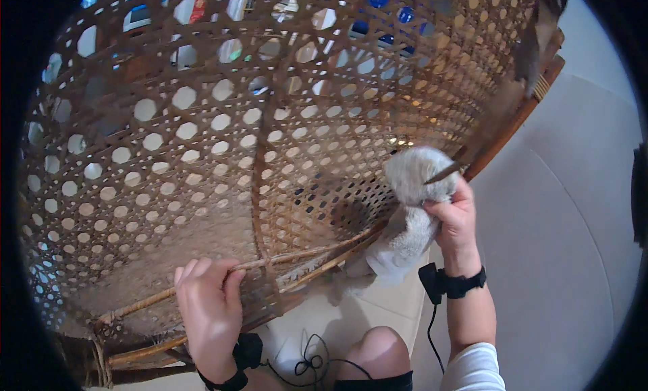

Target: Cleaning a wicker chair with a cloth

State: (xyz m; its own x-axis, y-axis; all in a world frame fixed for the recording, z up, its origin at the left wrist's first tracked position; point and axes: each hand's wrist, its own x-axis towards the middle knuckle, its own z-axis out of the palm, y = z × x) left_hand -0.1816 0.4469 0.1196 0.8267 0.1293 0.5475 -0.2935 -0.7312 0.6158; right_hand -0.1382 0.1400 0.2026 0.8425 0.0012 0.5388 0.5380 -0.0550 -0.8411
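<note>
Two grips | left hand [208, 298] low, cane rod [251, 263] | right hand [457, 217] higher, whitish cloth [413, 175]

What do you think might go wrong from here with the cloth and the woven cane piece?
The cloth in the right hand might snag on the pointed brown strip across it. The woven cane piece could shift if the left hand slips off its rod. The looped black cable near the knee could catch.

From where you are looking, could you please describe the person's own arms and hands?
The left hand and right hand are bare. Each wears a black wrist strap with a boxy black module and thin black cable. A white sleeve shows on the right arm.
</note>
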